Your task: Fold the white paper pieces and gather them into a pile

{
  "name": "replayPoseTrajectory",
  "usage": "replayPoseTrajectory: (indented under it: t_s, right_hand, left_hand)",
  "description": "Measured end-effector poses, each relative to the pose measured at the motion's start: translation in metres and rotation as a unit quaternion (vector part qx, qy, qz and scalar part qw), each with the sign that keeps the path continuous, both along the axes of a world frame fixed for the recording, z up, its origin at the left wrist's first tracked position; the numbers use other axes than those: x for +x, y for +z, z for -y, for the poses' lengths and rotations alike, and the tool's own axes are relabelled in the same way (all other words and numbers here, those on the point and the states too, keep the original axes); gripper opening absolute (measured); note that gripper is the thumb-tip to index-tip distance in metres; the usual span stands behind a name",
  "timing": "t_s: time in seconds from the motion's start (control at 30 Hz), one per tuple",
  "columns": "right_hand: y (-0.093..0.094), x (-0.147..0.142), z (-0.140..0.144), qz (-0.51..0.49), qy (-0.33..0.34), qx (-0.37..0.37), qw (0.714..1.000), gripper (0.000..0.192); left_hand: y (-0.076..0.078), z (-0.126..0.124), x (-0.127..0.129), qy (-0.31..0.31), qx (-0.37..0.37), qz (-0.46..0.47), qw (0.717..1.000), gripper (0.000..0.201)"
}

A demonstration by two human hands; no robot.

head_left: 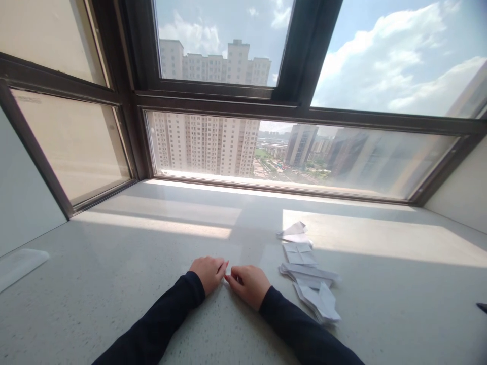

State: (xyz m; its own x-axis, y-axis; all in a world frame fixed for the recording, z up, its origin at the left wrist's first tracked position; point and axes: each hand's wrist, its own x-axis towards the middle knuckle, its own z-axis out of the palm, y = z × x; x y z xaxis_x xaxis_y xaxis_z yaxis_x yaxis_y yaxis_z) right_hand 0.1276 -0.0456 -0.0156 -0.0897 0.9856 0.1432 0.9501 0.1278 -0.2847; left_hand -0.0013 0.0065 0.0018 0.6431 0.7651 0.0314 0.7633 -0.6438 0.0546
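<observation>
My left hand [208, 272] rests low over the speckled white sill [125, 284], its fingers curled closed. Close beside it, my right hand [250, 284] is closed too, thumb and fingertips pinched together. The fingertips of both hands nearly meet. A small pale sliver shows between them, too faint against the white surface to name. To the right of my right hand lies a row of folded white papers: a pointed one [294, 232] at the back, a creased square [299, 253], a long flat one [310, 275], and a stack of folded pieces [319, 302] in front.
A dark-framed window [228, 101] closes off the back of the sill, with tall buildings outside. A white flat object [23, 266] lies at the far left. At the right edge a small dark object [482, 307] is partly in view. Sunlight falls in bright patches.
</observation>
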Motion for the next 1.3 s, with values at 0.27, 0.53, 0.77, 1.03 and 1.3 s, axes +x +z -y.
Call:
replayPoseTrajectory:
  t_s: [0.27,0.53,0.77,1.03,1.3]
  right_hand:
    - [0.0011,0.0014,-0.0003,-0.007,0.001,0.0,1.0,0.027]
    - [0.0012,0.0013,0.0004,-0.003,0.003,0.009,1.0,0.027]
    - [-0.0005,0.0018,-0.0005,-0.002,0.007,0.009,1.0,0.028]
    - [0.0005,0.0014,-0.0003,-0.006,0.001,-0.003,1.0,0.026]
    - [0.0007,0.0014,0.0001,-0.004,0.0,0.002,1.0,0.026]
  left_hand:
    - [0.0028,0.001,0.0001,0.008,-0.005,0.006,1.0,0.041]
    - [0.0015,0.0007,-0.0002,0.0,-0.001,0.011,1.0,0.042]
    - [0.0013,-0.0001,-0.0001,0.002,-0.004,-0.004,1.0,0.042]
    - [0.002,0.0004,-0.0003,-0.001,-0.003,0.0,1.0,0.042]
    - [0.0023,0.0013,0.0,0.004,-0.005,0.004,1.0,0.041]
